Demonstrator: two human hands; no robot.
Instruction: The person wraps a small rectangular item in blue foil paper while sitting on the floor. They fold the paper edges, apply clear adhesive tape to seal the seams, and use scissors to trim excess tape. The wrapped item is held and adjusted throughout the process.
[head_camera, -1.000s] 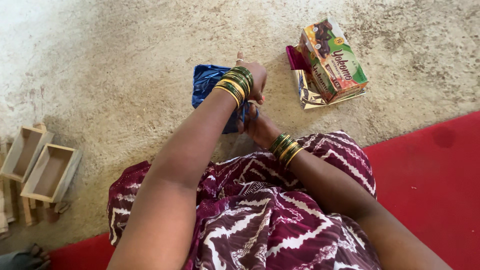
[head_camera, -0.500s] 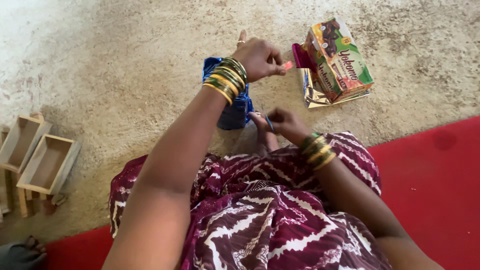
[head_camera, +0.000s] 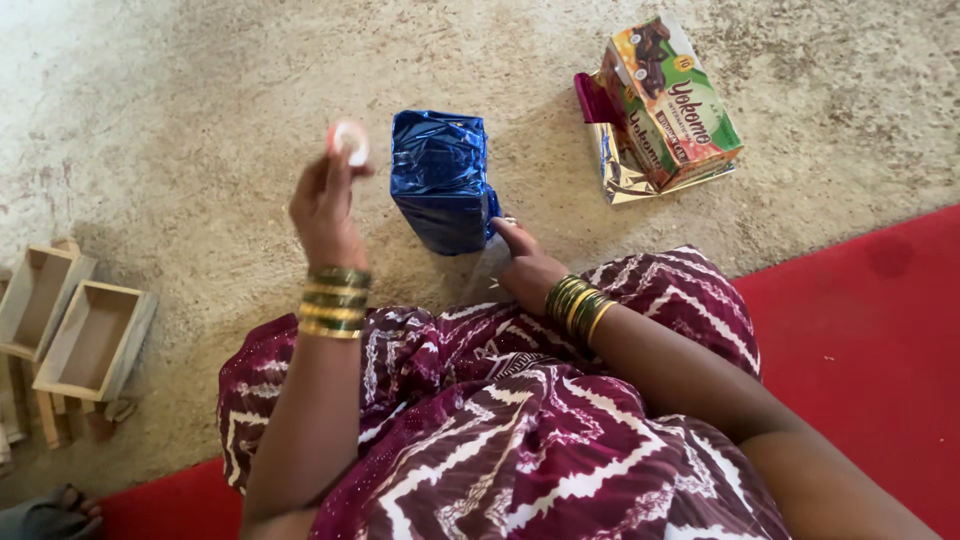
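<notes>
A box wrapped in shiny blue foil (head_camera: 440, 178) stands on the rough beige floor just beyond my knees. My left hand (head_camera: 325, 205) is raised to the left of it and pinches a small roll of clear tape (head_camera: 350, 142) between fingers and thumb. My right hand (head_camera: 525, 262) rests low at the box's near right corner, fingers curled and touching the foil; whether it grips anything is hidden. Both wrists carry green and gold bangles. My lap is covered by maroon patterned cloth (head_camera: 480, 440).
A green and orange printed carton (head_camera: 672, 102) lies on pink and silver foil sheets (head_camera: 612, 160) at the back right. Open wooden boxes (head_camera: 90, 340) sit at the left edge. A red mat (head_camera: 860, 330) runs along the right and under me.
My left hand has swung from the right side of the blue box, near the carton, over to its left, carrying the tape roll. My right hand moved up against the box's corner.
</notes>
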